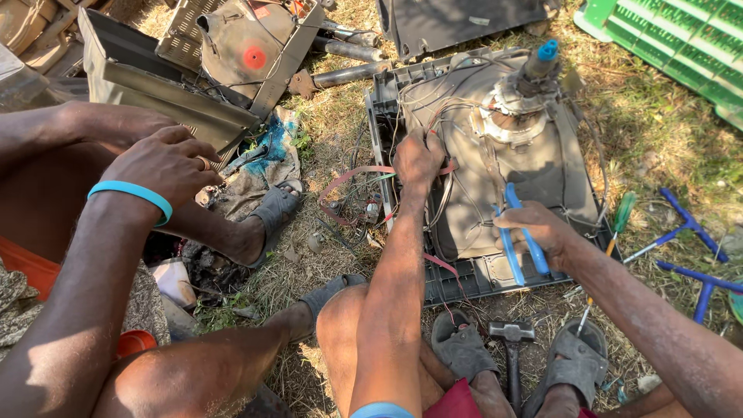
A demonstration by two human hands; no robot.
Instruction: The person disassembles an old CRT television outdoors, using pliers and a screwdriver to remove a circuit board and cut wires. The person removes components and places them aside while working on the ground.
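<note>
Head view: my left hand [418, 159] clutching wires on grey tube back [495, 170]; my right hand [542, 232] nearer me, gripping blue-handled pliers [520, 236], handles pointing away toward tube neck [534, 73].

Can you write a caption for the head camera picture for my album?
Left hand grips wires on an old TV tube; right hand holds blue pliers.
</note>
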